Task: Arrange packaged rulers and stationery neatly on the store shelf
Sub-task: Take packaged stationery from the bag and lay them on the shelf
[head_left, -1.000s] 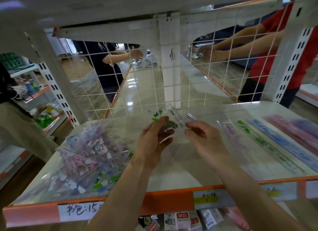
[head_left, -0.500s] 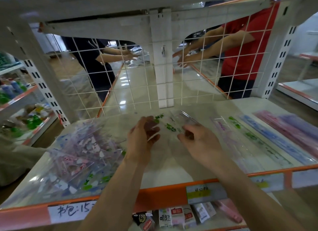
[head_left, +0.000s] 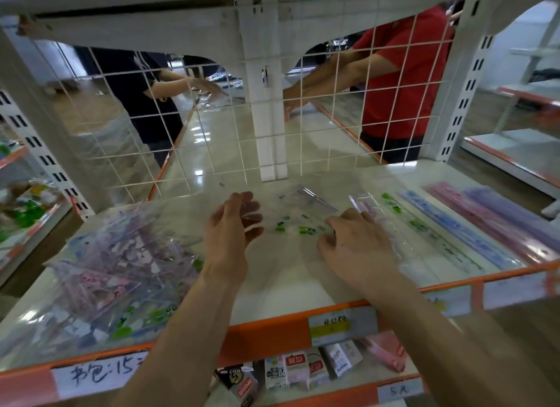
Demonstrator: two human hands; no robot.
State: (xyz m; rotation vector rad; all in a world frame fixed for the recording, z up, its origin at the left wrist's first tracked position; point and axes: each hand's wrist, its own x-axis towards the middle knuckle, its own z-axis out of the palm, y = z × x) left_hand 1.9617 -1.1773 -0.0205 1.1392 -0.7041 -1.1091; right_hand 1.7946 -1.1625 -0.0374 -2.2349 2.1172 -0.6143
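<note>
Your left hand [head_left: 233, 225] is released: fingers spread and loosely curved, holding nothing, with the fingertips just beside the left edge of the clear flat packet with green print [head_left: 298, 223]. Contact is too blurred to tell. Your right hand [head_left: 357, 243] is grasping: the fingers curl down and pinch the right end of that packet. The packet lies mid-shelf on the white shelf board [head_left: 281, 282], between both hands and tilted slightly off square.

Count: one packet in hand. To its right are four long rows of packaged rulers running front to back: a clear row with a lilac tip [head_left: 365, 205] just beside your right hand, then a green-printed row [head_left: 419, 225], a blue row [head_left: 460, 231] and a pink-purple row [head_left: 500, 215]. On the left is one loose heap of clear packets with pink, purple and green print [head_left: 115, 255]; the pieces overlap and cannot be counted.

Around: a white wire mesh panel [head_left: 181, 128] and a white upright post [head_left: 266, 109] close off the back of the shelf. Behind the mesh are two persons, one in a dark top [head_left: 136, 97] and one in a red shirt [head_left: 403, 73], both reaching over another shelf. An orange price strip [head_left: 272, 331] runs along the front edge and carries a handwritten white label [head_left: 100, 373]. Small boxed items [head_left: 297, 373] sit on the shelf below.
</note>
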